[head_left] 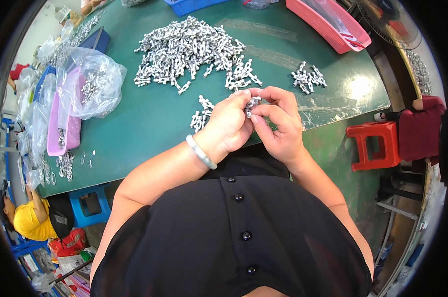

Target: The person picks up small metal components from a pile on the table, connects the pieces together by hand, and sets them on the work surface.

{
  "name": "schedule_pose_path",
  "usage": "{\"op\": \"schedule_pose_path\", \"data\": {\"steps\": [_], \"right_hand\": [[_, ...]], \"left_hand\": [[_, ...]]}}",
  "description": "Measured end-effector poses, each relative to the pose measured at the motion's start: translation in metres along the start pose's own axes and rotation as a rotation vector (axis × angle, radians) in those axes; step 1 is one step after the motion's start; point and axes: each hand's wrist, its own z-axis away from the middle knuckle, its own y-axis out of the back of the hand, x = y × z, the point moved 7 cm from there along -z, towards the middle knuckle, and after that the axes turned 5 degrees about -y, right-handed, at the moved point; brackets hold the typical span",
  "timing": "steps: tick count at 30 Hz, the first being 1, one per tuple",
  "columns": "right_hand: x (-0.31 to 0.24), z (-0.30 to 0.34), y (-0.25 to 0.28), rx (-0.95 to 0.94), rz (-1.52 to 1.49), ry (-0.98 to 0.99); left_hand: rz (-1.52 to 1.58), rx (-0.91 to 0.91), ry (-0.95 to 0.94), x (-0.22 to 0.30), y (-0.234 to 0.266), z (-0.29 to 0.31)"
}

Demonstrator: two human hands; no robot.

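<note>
Close together at the table's near edge, my two hands pinch small silvery metal parts between them. My left hand, with a pale bangle on its wrist, has its fingers closed around some of these metal parts. The fingertips of my right hand are closed on the same parts from the other side. Just left of my left hand lies a small group of similar parts. Ahead is a big heap of them, and another small cluster sits to the right.
A pink basket stands at the far right of the green table. On the left are a lilac tray and a clear plastic bag of parts. A red stool and a person in maroon are at right; a person in yellow sits left.
</note>
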Motion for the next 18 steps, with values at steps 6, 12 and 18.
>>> {"op": "schedule_pose_path", "data": {"steps": [6, 12, 18], "right_hand": [[0.001, 0.001, 0.001, -0.017, -0.021, 0.004], [0.002, 0.003, 0.005, -0.031, -0.076, -0.044], [0.025, 0.002, 0.011, 0.032, -0.055, -0.186]], "left_hand": [[-0.157, 0.045, -0.023, -0.001, 0.007, 0.003], [-0.028, 0.038, 0.036, -0.003, 0.005, 0.004], [0.006, 0.005, 0.071, 0.017, 0.013, 0.013]]}}
